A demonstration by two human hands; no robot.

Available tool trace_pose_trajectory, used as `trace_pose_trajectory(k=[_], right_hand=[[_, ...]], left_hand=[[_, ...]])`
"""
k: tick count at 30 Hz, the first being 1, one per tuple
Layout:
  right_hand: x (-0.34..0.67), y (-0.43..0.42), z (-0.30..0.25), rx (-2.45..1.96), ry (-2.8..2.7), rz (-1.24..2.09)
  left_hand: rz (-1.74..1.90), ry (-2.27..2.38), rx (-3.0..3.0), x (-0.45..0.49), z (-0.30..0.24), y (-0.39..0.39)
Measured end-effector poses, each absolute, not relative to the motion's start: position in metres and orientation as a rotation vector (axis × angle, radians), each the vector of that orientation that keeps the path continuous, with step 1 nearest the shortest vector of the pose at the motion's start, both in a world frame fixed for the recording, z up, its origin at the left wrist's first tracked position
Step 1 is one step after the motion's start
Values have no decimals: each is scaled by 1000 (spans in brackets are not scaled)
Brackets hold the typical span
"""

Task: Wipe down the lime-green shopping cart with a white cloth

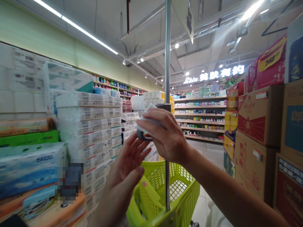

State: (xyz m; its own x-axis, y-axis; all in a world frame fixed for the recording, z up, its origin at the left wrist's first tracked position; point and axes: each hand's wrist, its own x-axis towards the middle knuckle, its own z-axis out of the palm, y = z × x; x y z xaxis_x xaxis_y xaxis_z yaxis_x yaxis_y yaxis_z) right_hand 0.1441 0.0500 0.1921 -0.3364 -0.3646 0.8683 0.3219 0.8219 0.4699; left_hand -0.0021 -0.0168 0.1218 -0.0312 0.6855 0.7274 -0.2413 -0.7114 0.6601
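A small white packet [148, 118] — soft and creased — sits gripped under the right hand [165, 135] against a dark grey plastic handle [141, 135], the open left hand [124, 171] just below.

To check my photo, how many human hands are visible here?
2: the left hand at lower centre, open; the right hand above it, holding a white packet.

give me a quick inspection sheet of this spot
surface: no work surface; lime-green shopping cart below the hands
job's things: white packet against a dark grey plastic piece, unclear what it is
clutter: stacked toilet-paper packs on the left, cardboard boxes on the right
grippers: right hand holds the packet; left hand open just below it
cables: nothing seen
surroundings: supermarket aisle, stocked shelves, metal pole
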Motion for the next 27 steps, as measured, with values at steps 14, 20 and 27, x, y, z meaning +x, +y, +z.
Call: trace_pose_trajectory(k=[14, 20, 27], right_hand=[[157, 73, 205, -100, -1619, -625], [165, 84, 164, -89, -1568, -656], [162, 83, 166, -100, -1475, -547]], left_hand=[[1834, 478, 1522, -2, 133, -17], [1856, 444, 1533, -2, 130, -15], [1871, 446, 1529, -1, 127, -14]])
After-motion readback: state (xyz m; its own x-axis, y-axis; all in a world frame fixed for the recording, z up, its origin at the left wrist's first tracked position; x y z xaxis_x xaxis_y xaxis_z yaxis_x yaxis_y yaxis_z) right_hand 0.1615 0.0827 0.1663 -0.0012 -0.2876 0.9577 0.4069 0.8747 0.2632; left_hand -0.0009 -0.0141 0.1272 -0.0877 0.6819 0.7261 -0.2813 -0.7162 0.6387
